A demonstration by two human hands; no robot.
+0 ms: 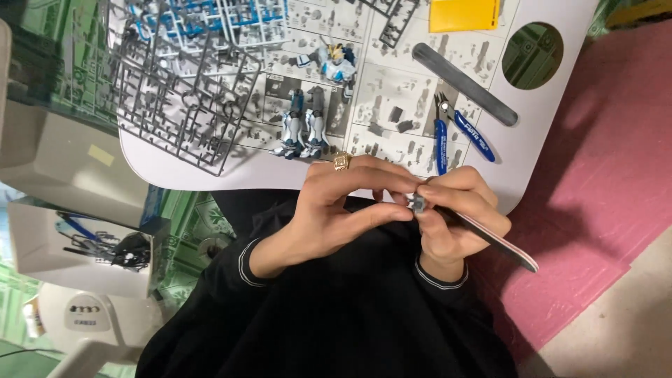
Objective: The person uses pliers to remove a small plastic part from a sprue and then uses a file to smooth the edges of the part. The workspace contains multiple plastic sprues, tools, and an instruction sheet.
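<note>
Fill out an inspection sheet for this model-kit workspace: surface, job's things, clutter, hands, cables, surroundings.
Surface: white lap table with a round cut-out, covered by a printed instruction sheet.
Job's things: small grey part pinched at the fingertips; sanding stick in the right hand.
Clutter: grey parts frames, blue-white frames, model legs, model torso, blue-handled nippers, grey file, yellow block.
Hands: left hand, ringed, shut on the part; right hand shut on the stick.
Cables: nothing seen.
Surroundings: pink mat, white box of scraps, green patterned floor.
</note>
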